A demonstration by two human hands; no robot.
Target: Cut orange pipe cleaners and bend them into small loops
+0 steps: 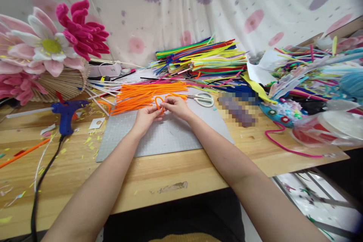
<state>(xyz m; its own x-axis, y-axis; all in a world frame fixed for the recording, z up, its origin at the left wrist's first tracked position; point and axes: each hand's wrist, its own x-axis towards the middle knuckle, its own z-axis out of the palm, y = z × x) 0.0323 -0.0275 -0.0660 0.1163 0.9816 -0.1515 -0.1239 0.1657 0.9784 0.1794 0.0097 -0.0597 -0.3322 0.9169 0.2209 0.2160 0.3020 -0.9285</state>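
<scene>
Both hands meet over the grey cutting mat (170, 140), holding one orange pipe cleaner (159, 99) bent into a small loop. My left hand (146, 120) pinches the lower left of the loop between thumb and fingers. On the other side, my right hand (178, 106) grips its right part with closed fingertips. Just behind the hands lies a heap of straight orange pipe cleaners (133, 98) along the back of the mat. A pair of scissors (204, 100) with pale handles rests to the right of my right hand.
A blue hot glue gun (67, 115) with a black cord stands left of the mat. Bundles of coloured pipe cleaners (204, 58) are piled at the back. Fuzzy flowers (51, 45) rise at the left. A plastic-wrapped tub (329, 128) sits at the right edge.
</scene>
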